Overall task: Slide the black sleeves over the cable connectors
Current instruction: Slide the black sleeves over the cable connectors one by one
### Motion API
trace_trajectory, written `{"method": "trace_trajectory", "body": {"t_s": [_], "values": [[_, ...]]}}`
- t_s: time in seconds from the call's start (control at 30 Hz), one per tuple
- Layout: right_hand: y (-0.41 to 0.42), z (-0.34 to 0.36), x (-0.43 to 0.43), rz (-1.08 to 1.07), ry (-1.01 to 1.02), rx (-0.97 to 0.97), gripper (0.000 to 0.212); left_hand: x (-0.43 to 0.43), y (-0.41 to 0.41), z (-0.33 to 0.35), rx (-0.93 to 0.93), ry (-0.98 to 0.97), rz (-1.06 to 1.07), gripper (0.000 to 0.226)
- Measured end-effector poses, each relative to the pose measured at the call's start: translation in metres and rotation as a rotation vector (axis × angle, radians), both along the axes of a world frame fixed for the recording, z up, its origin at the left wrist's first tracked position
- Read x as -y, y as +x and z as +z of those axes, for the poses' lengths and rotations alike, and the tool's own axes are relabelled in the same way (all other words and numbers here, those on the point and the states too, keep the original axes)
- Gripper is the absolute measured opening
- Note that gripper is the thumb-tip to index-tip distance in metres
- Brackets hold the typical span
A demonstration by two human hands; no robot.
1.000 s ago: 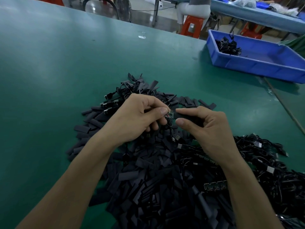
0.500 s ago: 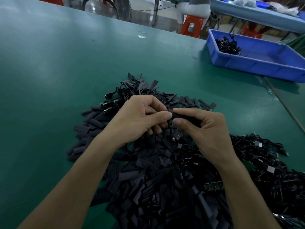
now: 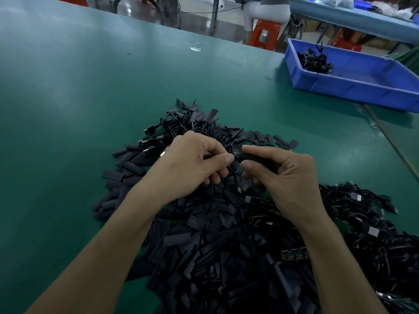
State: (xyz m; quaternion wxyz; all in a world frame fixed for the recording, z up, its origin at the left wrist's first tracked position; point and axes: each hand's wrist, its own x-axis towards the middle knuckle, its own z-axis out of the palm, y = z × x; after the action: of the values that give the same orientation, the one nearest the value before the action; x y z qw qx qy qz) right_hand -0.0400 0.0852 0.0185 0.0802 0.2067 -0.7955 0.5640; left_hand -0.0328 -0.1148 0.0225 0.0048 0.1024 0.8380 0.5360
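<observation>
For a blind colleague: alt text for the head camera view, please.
The right hand holds a black sleeve at a small connector pinched by the left hand, above a pile of sleeves on a green table.

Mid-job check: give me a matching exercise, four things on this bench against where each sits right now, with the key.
1. blue plastic bin
2. black tubular sleeve
3. small cable connector
4. heap of loose flat black sleeves

A. pinched by the left hand
B. spread across the green table, near side
C. table's far right, holding black cables
D. gripped by the right hand

Pairs: 1-C, 2-D, 3-A, 4-B.
</observation>
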Motion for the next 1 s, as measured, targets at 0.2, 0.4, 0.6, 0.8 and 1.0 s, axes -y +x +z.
{"method": "trace_trajectory", "body": {"t_s": [0.2, 0.4, 0.6, 0.8, 1.0], "values": [[-0.0003, 0.0008, -0.0001, -0.002, 0.015, 0.004, 0.018, -0.0022, 0.0021, 0.0015, -0.033, -0.028, -0.004, 0.021], [0.0013, 0.0004, 0.0008, 0.011, -0.089, 0.067, 0.014, -0.0046, 0.0029, 0.0022, -0.068, -0.033, 0.000, 0.021], [0.0011, -0.0010, 0.0001, 0.074, -0.153, 0.167, 0.024, -0.0050, 0.0034, 0.0011, -0.056, -0.030, -0.014, 0.019], [0.0007, -0.0038, 0.0044, 0.050, -0.155, 0.065, 0.019, -0.0058, 0.0037, 0.0029, -0.028, 0.003, -0.026, 0.019], [-0.0007, 0.0003, 0.0059, 0.043, -0.114, 0.082, 0.016, -0.0078, 0.0033, 0.0036, 0.045, 0.046, -0.043, 0.022]]}}
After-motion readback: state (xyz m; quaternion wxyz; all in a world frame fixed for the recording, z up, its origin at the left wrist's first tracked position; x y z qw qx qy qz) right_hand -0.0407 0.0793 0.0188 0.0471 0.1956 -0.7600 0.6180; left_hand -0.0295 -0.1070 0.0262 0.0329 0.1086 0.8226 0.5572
